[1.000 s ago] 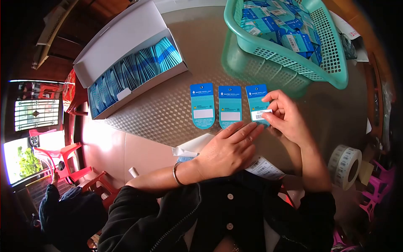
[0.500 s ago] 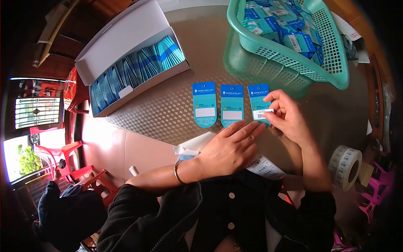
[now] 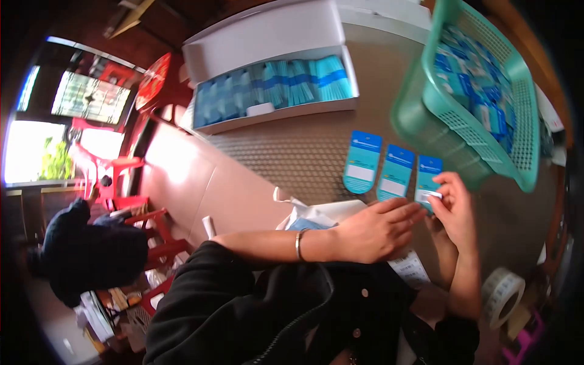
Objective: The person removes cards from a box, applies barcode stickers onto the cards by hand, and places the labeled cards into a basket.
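Note:
Three blue and teal cards lie in a row on the table: a left card (image 3: 362, 159), a middle card (image 3: 396, 170) and a right card (image 3: 429, 167). My right hand (image 3: 455, 210) pinches a white barcode sticker (image 3: 429, 196) at the lower part of the right card. Palm down, my left hand (image 3: 380, 228) has its fingers stretched toward the bottom of the middle and right cards. Below it a strip of barcode labels (image 3: 409, 267) shows partly.
An open white box (image 3: 274, 118) of cards stands at the back. A green basket (image 3: 465, 131) of cards is at the back right, a label roll (image 3: 504, 295) at the right. Another person (image 3: 91, 249) sits at the left by red chairs (image 3: 167, 252).
The view has turned, so the table, box, basket and cards appear further right and tilted. Both hands keep nearly the same places at the cards.

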`<state>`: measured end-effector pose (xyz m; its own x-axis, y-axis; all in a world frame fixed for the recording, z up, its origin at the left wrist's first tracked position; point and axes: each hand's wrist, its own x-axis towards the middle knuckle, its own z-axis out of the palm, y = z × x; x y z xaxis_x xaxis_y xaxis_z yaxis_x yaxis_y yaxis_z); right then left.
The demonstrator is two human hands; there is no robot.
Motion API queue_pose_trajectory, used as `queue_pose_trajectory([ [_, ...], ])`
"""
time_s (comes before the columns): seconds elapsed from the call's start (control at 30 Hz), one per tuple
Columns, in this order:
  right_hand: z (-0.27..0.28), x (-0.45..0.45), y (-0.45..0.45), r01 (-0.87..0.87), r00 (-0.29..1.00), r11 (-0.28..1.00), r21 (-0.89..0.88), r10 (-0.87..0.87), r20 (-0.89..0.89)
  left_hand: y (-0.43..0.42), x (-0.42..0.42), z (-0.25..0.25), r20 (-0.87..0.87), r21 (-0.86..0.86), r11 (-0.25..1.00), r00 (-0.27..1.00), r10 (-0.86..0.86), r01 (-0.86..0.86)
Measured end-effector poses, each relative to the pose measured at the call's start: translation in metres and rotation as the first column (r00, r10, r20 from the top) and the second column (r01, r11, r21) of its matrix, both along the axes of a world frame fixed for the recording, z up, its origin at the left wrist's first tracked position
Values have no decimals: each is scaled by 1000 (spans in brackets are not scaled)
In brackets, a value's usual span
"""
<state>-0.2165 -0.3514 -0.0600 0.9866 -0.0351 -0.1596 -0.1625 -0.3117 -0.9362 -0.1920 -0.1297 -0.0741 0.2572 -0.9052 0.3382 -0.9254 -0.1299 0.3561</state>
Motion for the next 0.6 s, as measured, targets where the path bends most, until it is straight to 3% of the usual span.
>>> queue_pose_trajectory([
  [0.17, 5, 0, 3, 15, 1000, 998, -66, -16, -16, -1, 0, -2, 74, -12, 1000, 997, 10, -9],
  [0.4, 12, 3, 10, 8, 996, 965, -262, 16, 90, 1, 2, 2, 37, 2, 1000, 999, -13, 13],
  [0.6, 18, 2, 11, -23, 994, 967, -256, 49, 97, -1, 3, 7, 18, -18, 1000, 1000, -11, 11],
])
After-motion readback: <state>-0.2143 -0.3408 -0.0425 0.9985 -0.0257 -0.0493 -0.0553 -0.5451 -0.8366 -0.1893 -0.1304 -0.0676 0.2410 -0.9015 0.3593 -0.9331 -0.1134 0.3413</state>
